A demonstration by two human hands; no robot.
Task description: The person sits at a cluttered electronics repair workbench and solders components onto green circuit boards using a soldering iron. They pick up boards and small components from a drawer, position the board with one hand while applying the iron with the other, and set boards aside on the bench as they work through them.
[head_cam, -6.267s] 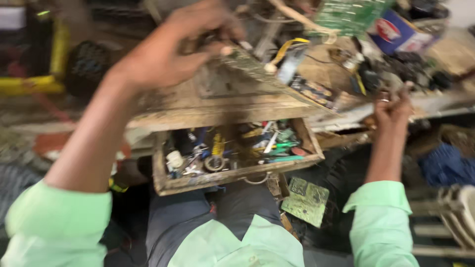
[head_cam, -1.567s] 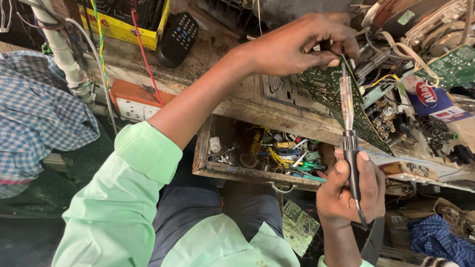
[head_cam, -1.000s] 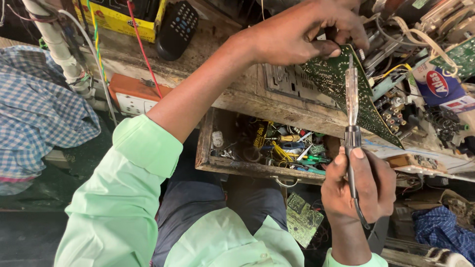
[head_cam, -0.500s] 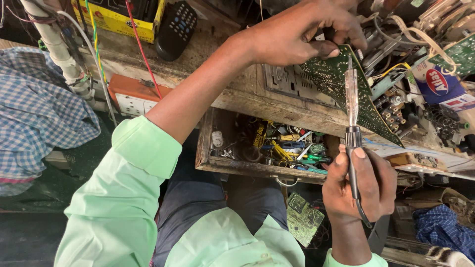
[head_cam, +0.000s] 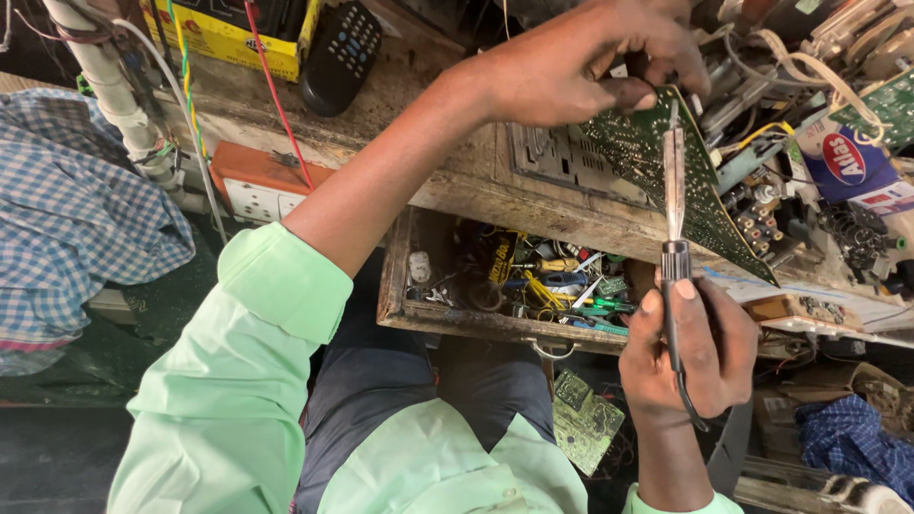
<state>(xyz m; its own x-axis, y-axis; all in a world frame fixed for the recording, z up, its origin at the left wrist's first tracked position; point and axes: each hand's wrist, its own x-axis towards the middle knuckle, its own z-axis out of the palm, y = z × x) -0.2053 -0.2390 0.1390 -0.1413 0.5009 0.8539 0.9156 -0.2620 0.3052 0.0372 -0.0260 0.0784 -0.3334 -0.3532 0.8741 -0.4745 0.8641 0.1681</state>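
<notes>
Left hand (head_cam: 581, 67) pinches green circuit board (head_cam: 666, 176) (speckled); right hand (head_cam: 690, 352) grips metal soldering iron (head_cam: 674, 190).

The person wears a pale mint-green, smooth cotton shirt (head_cam: 238, 400) with its sleeves rolled into thick cuffs above the elbow (the left cuff (head_cam: 286, 286) shows plainly, the right only at the frame's lower edge), over dark blue-grey trousers (head_cam: 381, 400), both forearms and hands bare.
</notes>
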